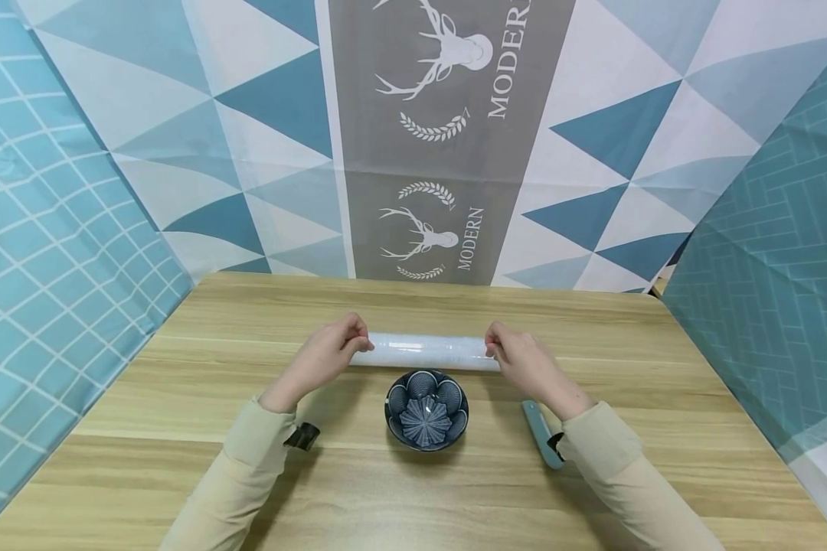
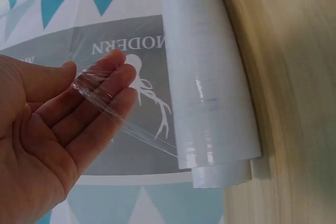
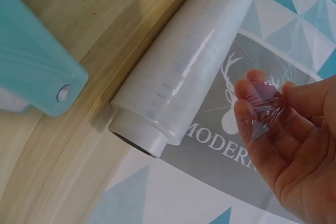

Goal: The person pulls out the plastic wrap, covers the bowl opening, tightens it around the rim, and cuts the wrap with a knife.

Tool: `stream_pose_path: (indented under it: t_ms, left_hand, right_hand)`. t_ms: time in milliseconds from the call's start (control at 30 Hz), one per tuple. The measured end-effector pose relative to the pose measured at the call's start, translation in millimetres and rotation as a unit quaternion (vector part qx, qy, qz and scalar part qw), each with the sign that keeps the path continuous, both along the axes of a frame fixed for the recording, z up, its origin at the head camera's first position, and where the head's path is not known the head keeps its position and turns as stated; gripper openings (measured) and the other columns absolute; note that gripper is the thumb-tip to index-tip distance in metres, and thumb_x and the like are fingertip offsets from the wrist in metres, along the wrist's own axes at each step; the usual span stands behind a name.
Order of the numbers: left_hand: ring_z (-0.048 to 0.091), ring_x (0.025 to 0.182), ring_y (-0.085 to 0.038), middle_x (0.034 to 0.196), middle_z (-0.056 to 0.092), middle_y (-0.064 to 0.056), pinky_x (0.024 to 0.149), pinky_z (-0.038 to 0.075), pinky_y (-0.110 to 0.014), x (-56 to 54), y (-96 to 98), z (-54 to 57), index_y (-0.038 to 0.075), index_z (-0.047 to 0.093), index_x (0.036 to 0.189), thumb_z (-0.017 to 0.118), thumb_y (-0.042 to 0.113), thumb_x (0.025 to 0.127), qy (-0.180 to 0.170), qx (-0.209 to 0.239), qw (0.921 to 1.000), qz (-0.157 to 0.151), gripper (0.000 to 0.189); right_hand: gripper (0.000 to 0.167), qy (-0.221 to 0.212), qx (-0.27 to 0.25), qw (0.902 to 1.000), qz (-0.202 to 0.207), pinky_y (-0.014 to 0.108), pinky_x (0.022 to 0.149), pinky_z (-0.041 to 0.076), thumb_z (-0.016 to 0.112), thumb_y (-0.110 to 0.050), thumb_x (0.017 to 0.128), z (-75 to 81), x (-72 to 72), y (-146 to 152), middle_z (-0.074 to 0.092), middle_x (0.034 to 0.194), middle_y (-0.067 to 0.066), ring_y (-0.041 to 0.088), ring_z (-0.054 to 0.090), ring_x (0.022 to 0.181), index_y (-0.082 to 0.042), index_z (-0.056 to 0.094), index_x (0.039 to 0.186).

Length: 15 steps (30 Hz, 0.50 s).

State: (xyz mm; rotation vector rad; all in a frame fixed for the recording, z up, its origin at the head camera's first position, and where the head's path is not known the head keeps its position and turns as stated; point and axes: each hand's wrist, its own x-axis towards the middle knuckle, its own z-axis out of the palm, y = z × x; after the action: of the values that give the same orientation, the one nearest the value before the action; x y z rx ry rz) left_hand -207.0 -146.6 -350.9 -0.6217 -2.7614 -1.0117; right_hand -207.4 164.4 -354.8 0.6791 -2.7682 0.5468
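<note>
A roll of clear plastic wrap [image 1: 423,352] lies crosswise on the table behind a dark blue bowl [image 1: 426,411]. My left hand [image 1: 331,348] pinches one corner of the loose film between thumb and forefinger. In the left wrist view, the gathered film [image 2: 100,100] stretches from those fingertips to the roll's end. At the opposite end, my right hand [image 1: 524,363] pinches the other corner. The right wrist view shows crumpled film [image 3: 265,106] across those fingers, apart from the roll's cardboard core [image 3: 137,134]. Petal shapes pattern the bowl's inside.
A teal-handled tool [image 1: 541,435], perhaps a folding knife, lies right of the bowl, partly under the right forearm. The wooden table [image 1: 413,505] ends at a patterned cloth backdrop [image 1: 427,153]; blue cloths hang at both sides.
</note>
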Motion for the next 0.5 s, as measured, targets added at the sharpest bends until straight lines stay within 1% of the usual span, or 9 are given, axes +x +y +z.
stream_pose_path:
  t_ms: [67,233,400,500]
  left_hand:
    - [0.058,0.067,-0.015,0.083,0.067,-0.001,0.052,0.037,-0.025,1.3,-0.7,1.7,0.012,0.052,0.084,0.055,0.012,0.09,0.001,0.001,1.0,-0.003,0.007]
    - [0.064,0.075,-0.021,0.082,0.068,0.0,0.052,0.038,-0.025,4.8,-1.6,6.6,0.011,0.052,0.084,0.054,0.012,0.091,0.001,0.009,0.9999,-0.011,0.007]
    - [0.065,0.078,-0.016,0.083,0.068,0.002,0.053,0.038,-0.025,7.8,-2.3,10.9,0.011,0.052,0.084,0.054,0.011,0.091,0.008,0.008,0.9999,-0.009,0.007]
    - [0.063,0.073,-0.014,0.084,0.069,0.002,0.051,0.037,-0.025,9.4,-3.0,13.4,0.011,0.052,0.084,0.053,0.011,0.091,0.008,0.01,0.9999,-0.008,0.007]
  right_hand:
    - [0.005,-0.001,-0.004,1.0,0.001,0.024,0.049,0.036,0.053,-0.011,0.091,1.1,1.4,0,0.06,0.071,-0.001,0.009,0.046,0.055,-0.012,0.053,0.086]
    - [0.006,0.001,-0.011,0.9999,0.001,0.023,0.048,0.036,0.051,-0.009,0.091,3.8,5.1,1,0.061,0.072,0.0,0.008,0.047,0.055,-0.012,0.053,0.086]
    - [0.008,-0.002,-0.015,0.9999,0.006,0.022,0.046,0.036,0.048,-0.006,0.092,7.5,8.9,2,0.065,0.077,-0.001,0.007,0.051,0.058,-0.012,0.053,0.087]
    - [0.009,-0.004,-0.017,0.9998,0.007,0.021,0.046,0.036,0.047,-0.007,0.092,11.0,11.3,2,0.065,0.08,-0.002,0.006,0.052,0.058,-0.012,0.052,0.088]
